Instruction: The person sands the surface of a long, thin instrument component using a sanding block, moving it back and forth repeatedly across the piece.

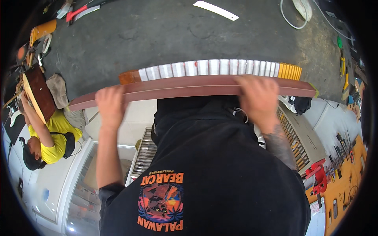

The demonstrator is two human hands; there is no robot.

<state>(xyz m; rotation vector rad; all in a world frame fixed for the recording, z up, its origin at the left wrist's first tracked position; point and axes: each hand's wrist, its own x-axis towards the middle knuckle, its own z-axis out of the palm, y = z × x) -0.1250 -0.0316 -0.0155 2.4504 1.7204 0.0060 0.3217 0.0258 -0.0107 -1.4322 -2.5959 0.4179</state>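
Across the near edge of the bench runs a long reddish-brown bar [181, 87], in front of my body. My left hand [110, 105] is closed over it toward its left end. Right of its middle, my right hand [259, 94] grips it too, slightly smeared by motion. Just beyond the bar lies what looks like a taped guitar fretboard [202, 67]. White segments with dark lines between them narrow toward the right and end in yellow ones. A brown wooden piece [129, 76] shows at its left end. The bar hides the fretboard's near side.
A white curved strip [215, 10] lies on the dark bench top [157, 35]. A white cable [293, 25] is at the far right. At left, a person in yellow [55, 137] handles a brown guitar body [39, 94] beside a grey cloth [57, 90].
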